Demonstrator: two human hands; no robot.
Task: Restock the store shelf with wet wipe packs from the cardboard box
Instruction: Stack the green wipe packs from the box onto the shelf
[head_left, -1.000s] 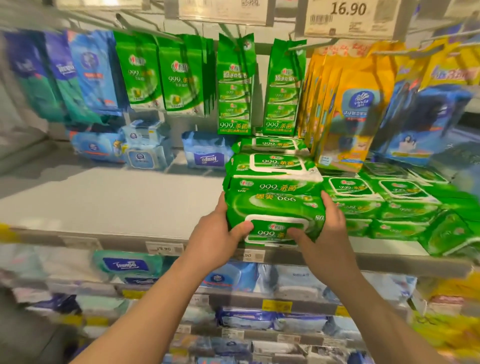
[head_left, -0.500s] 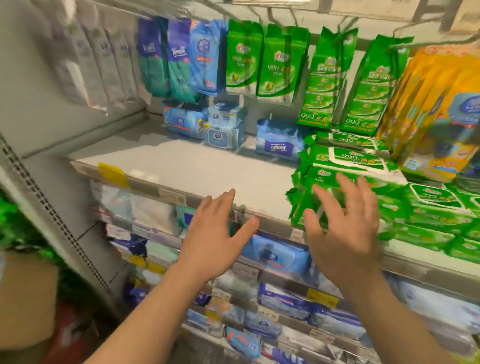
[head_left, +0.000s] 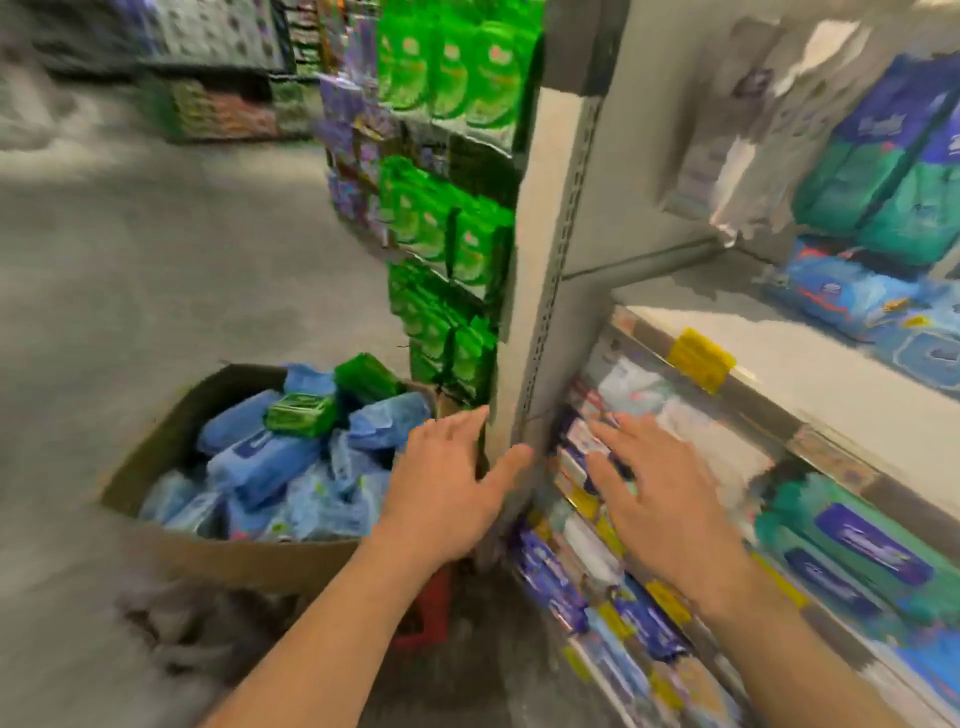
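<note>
Head view, facing down-left; blurred

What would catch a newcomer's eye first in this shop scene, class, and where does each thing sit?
First, the two bare, empty hands reaching forward at lower centre, the left hand nearer the cardboard box. That box stands on the floor at lower left, heaped with blue wet wipe packs and a few green packs on top. On the right, the pale shelf shows a wide bare stretch.

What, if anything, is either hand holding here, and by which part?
Nothing is held. The left hand and right hand are both empty with fingers spread, in the air between the cardboard box of wet wipe packs and the shelves.
</note>
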